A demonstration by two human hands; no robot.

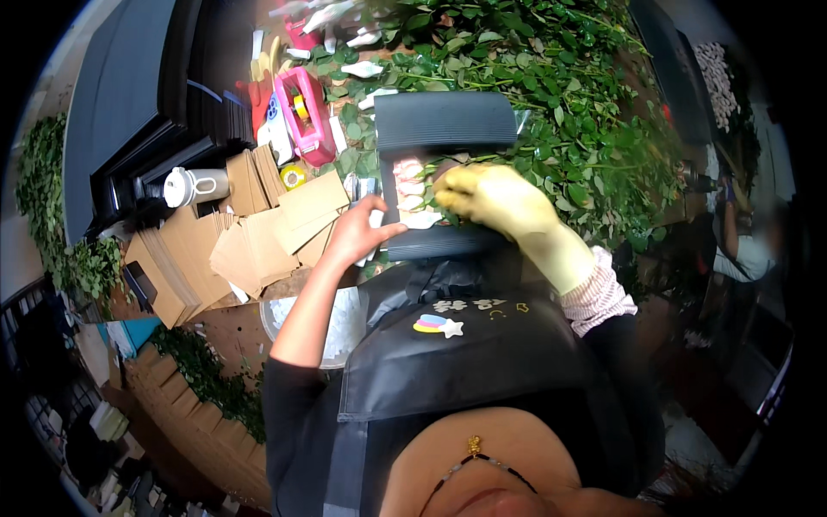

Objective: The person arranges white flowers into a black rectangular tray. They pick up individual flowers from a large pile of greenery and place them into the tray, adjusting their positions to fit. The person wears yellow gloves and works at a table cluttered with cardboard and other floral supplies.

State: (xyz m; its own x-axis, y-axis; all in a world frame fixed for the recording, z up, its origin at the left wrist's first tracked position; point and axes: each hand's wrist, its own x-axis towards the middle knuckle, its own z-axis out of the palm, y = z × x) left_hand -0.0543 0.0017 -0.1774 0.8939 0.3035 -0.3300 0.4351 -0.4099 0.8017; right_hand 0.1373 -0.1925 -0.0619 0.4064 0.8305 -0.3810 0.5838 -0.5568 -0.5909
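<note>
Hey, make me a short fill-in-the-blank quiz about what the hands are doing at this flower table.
1. The right hand wears a ____ glove.
2. Both hands rest on a sheet of dark corrugated ____ wrapped around pale pink flowers.
3. The left hand is ____, with no glove.
4. The tape dispenser beside the cardboard pieces is ____ in colour.

Missing words: yellow; paper; bare; pink

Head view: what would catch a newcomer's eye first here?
The yellow-gloved right hand at centre, pressing on pale flowers laid in dark corrugated wrapping paper, while the bare left hand grips the paper's left edge. Behind them spreads a big heap of green leafy stems; to the left lie a pink tape dispenser and fanned cardboard sheets.
</note>
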